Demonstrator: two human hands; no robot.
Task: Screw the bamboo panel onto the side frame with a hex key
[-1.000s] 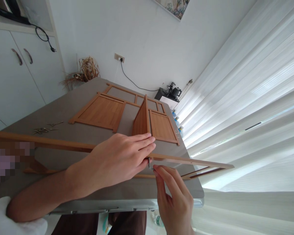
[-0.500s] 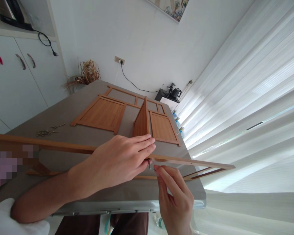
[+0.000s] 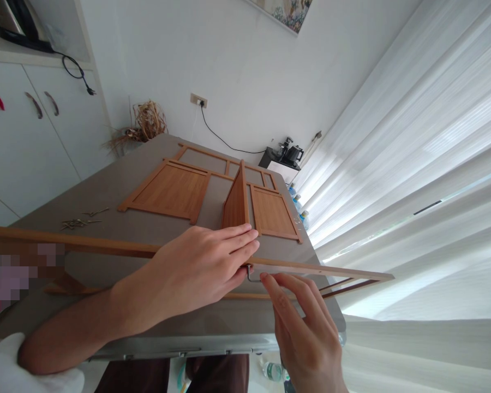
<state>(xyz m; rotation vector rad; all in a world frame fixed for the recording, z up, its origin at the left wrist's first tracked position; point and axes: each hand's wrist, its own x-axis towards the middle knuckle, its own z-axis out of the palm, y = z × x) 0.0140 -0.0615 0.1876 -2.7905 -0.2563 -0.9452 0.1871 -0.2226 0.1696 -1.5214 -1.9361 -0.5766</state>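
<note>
A long wooden frame [image 3: 303, 266] stands on edge across the near side of the table. Over its middle lies my left hand [image 3: 200, 262], gripping the top rail where an upright wooden panel [image 3: 236, 199] meets it. The fingertips rest against the panel's near edge; the thumb is below, partly hidden. A bent metal hex key [image 3: 249, 274] has one end at the rail, just under the left fingers. Its other arm points right, pinched at the tip between the thumb and finger of my right hand [image 3: 306, 327]. The fastener under the key is hidden.
Two flat wooden panels [image 3: 167, 188] and an open wooden frame lie farther back on the grey table [image 3: 106, 191]. Several long screws [image 3: 79, 223] are scattered at left. White curtains [image 3: 393, 191] hang along the right side. Plastic bottles [image 3: 274, 372] show below the table.
My right hand has shifted slightly right and down, its fingers now at the end of the hex key. My left hand and the wooden parts stay in place.
</note>
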